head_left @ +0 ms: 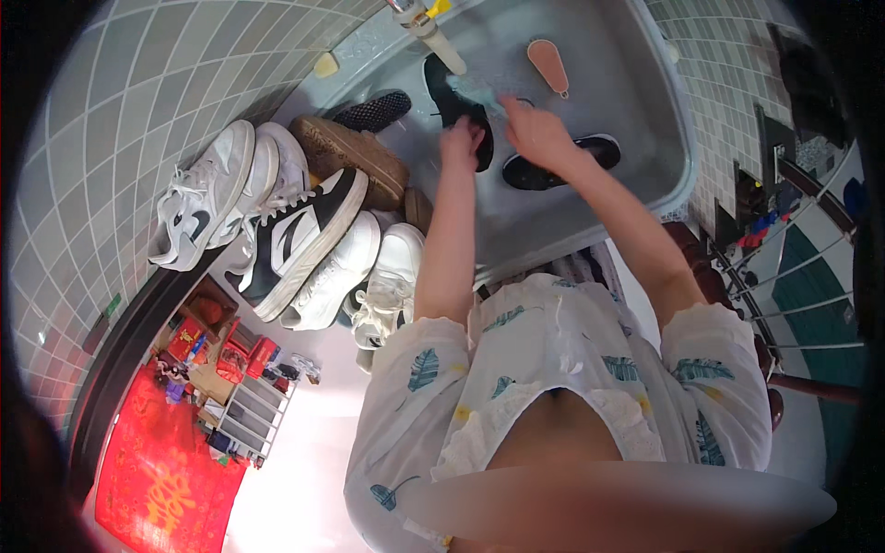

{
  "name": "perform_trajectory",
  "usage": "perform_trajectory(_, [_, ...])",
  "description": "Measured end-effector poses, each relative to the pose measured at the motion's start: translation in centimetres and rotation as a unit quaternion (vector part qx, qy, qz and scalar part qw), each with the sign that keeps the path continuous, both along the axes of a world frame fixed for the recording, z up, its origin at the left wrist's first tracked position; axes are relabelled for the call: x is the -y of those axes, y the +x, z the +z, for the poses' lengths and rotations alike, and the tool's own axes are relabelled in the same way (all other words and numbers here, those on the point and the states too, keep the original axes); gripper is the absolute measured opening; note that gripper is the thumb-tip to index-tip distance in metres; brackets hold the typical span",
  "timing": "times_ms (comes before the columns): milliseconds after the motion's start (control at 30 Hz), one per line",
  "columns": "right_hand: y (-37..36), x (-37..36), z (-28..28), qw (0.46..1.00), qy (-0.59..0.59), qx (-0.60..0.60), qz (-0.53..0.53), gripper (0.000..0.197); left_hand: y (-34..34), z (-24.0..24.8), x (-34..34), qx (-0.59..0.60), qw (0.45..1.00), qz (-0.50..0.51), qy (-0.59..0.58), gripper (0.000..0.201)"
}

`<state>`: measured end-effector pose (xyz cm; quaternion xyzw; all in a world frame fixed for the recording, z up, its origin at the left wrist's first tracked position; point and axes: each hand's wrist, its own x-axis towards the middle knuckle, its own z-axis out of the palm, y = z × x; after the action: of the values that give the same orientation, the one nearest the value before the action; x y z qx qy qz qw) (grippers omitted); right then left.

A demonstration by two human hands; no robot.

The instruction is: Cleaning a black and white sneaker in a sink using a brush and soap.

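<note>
In the grey sink [516,226], my left hand [463,140] is closed on the heel end of a black shoe [442,88], below the tap [433,37]. My right hand [535,136] is closed around the end of a pale blue-green brush [474,90]. Its blurred head touches the shoe or lies just over it. Another black shoe [530,173] with a white rim lies in the sink by my right wrist. Farther back rests a pink, oval, flat-backed piece [547,64] with a small loop at its end.
A brown shoe [355,152], a black patterned shoe [373,111], a black-and-white sneaker [304,244] and several white sneakers [207,198] crowd the sink's left side. A pale yellow soap-like block [325,64] sits on the rim. At right stands a metal rack [811,267].
</note>
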<state>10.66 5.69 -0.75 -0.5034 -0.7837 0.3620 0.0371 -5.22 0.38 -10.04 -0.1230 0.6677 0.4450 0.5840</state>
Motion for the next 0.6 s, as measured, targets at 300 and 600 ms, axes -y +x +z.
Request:
perform_trajectory(300, [3.4, 5.4, 6.0, 0.934, -0.344, -0.007, -0.095, 0.041, 0.1, 7.5, -2.9, -0.717, 0.53, -0.442, 0.1, 0.025])
perform_trajectory(600, [-3.9, 6.8, -6.9, 0.976, -0.045, -0.076, -0.198, 0.044, -2.7, 2.1, -7.0, -0.384, 0.691, -0.597, 0.138, 0.02])
